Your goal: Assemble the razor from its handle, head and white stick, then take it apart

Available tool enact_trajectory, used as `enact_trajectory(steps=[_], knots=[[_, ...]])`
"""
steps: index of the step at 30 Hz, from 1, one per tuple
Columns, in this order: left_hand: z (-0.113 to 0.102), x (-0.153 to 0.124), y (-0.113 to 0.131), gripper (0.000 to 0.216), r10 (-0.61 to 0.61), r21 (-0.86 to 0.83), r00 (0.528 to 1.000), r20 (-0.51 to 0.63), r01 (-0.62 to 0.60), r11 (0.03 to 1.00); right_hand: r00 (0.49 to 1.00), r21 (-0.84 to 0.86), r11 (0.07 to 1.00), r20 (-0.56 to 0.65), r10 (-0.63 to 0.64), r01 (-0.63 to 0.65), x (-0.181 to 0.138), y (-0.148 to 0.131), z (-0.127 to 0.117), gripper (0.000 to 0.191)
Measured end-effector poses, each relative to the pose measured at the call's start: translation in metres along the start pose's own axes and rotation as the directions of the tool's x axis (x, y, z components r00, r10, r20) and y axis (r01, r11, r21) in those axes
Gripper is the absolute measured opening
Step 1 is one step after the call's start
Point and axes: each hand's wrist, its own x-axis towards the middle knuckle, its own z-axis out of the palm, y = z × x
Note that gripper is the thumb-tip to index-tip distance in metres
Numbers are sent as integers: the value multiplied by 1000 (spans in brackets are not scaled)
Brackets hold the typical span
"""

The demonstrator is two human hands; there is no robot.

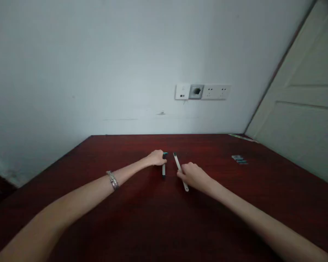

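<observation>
On a dark red wooden table (142, 218) my two hands reach toward its far middle. My left hand (156, 158), with a silver bracelet on its wrist, is closed round the top of a short dark stick-shaped tool with a teal tip (163, 169) that lies on the table. My right hand (192, 175) is closed on a slim white stick-shaped tool (177, 162), which lies slanted on the table and pokes out both above and below my fingers. The two tools lie a few centimetres apart.
A small dark and teal packet (239, 159) lies on the table to the right. A white wall with a socket strip (202, 91) stands behind the table. A pale door (303, 109) is at the right. A thin strip (242, 137) lies at the far right edge.
</observation>
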Motion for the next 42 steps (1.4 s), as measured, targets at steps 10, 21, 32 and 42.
enact_trajectory(steps=[10,21,32,42], knots=[[2,0,4,29,-16,-135,995,96,29,990,1000,-13,1000,25,-9,9,6,-13,15,36],[6,1,2,25,5,-189,992,128,19,982,1000,-25,1000,26,-9,9,7,-15,15,37],[4,-3,5,24,-40,-191,989,139,66,979,999,-42,999,36,-8,10,9,-14,16,40],[8,1,1,28,-13,-211,989,150,45,976,998,-31,1000,59,5,-3,9,-13,13,41]])
